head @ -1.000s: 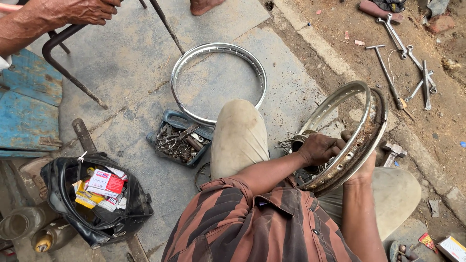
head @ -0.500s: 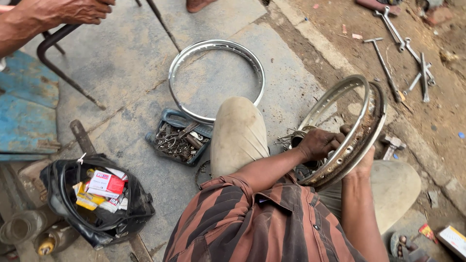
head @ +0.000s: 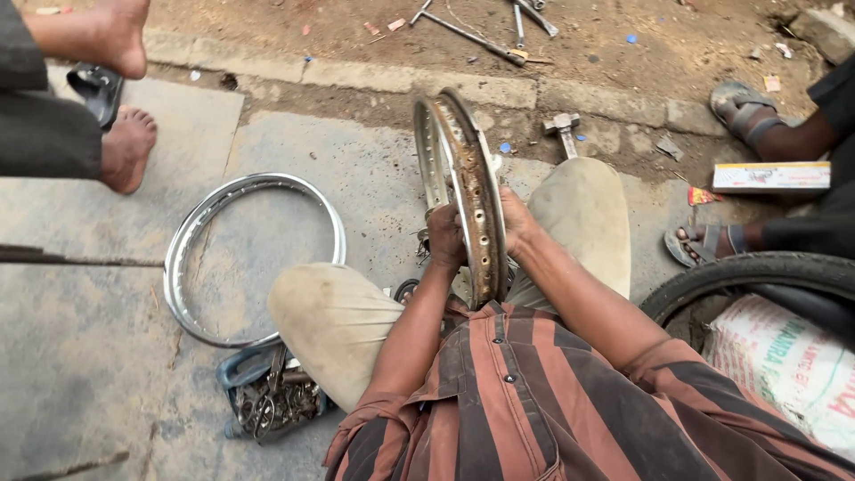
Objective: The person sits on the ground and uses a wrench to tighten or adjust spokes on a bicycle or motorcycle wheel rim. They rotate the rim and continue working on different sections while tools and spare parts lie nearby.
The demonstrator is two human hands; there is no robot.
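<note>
Daylight falls flat on a stained concrete slab (head: 107,356) that meets a low kerb (head: 570,93). Beyond it lies bare brown dirt (head: 641,36) strewn with small scraps, possibly paper or plastic. No walls or furniture show.

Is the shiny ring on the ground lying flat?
Yes, the shiny ring lies flat on the concrete slab, beside the person's knee.

The upright wheel rim (head: 476,191) is rusty, dull metal; the flat rim (head: 191,232) shines like chrome on rough concrete (head: 80,356).
</note>
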